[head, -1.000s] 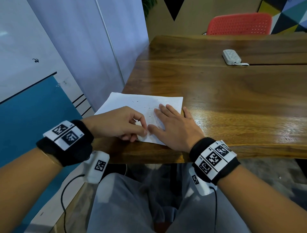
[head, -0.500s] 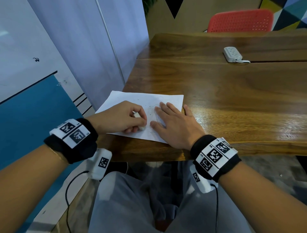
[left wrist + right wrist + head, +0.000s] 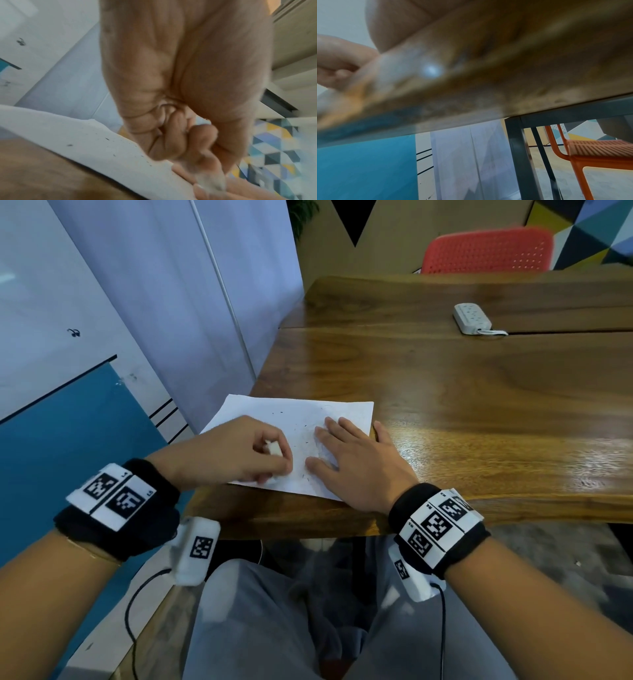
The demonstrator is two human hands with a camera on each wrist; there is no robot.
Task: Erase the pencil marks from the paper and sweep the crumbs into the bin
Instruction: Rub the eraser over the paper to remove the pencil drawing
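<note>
A white sheet of paper (image 3: pixel 294 419) lies at the near left corner of the wooden table (image 3: pixel 479 412), with small dark crumbs (image 3: pixel 303 426) scattered over it. My left hand (image 3: pixel 239 453) pinches a white eraser (image 3: pixel 275 448) and holds it down on the paper's near part. In the left wrist view the curled fingers (image 3: pixel 180 142) sit over the paper (image 3: pixel 85 142), and the eraser's tip (image 3: pixel 211 181) is blurred. My right hand (image 3: pixel 356 457) lies flat on the sheet's right side, fingers straight, pinning it. No bin is in view.
A white power strip (image 3: pixel 472 318) sits far back on the table. A red chair (image 3: pixel 486 251) stands behind the table. A wall panel runs along the table's left edge. My lap is under the near edge.
My left hand with the eraser has moved back and forth over the near part of the paper. The right hand has stayed flat in place.
</note>
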